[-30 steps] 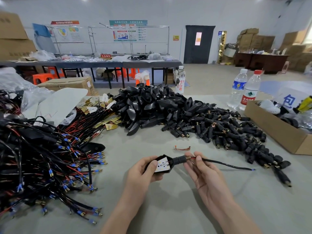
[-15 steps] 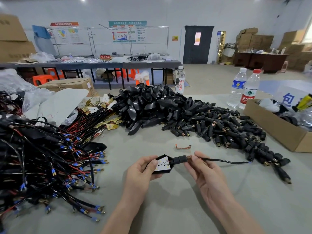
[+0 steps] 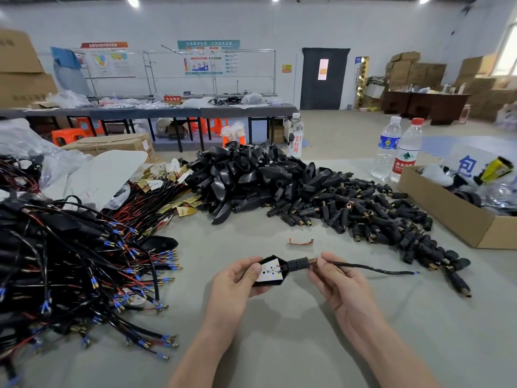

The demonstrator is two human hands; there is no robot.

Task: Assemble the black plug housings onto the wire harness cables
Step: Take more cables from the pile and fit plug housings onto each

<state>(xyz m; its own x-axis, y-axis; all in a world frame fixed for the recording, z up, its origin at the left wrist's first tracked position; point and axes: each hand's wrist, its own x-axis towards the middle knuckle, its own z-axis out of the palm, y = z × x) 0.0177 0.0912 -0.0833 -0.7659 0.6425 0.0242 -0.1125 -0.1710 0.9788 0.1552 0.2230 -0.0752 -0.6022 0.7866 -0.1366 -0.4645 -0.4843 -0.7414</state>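
wire harness pile [image 3: 70, 261] well left of plug housing | left hand [image 3: 237, 281] curled round black plug housing [image 3: 268, 271], thumb on its white board | right hand [image 3: 335, 284] just right of housing, thumb and forefinger pinching cable [image 3: 377, 269] by the copper collar | beyond housing to the right: red-capped bottle [image 3: 404, 161] labelled 农夫山泉 | farther right: cardboard box [image 3: 447, 217], blue 包 on a white sheet inside

the black plug housing [image 3: 272, 271] in your left hand [image 3: 237, 278] lies open side up, with a white dotted board seated inside. a black barrel piece [image 3: 297, 265] with a brass tip sits on the housing's right end. your right hand [image 3: 335, 278] pinches the thin black cable [image 3: 377, 271] that leaves the tip (blue terminal at its far end). beyond the housing sits a heap of loose black housings [image 3: 246, 177]. to its left lie tangled harness cables [image 3: 70, 261].
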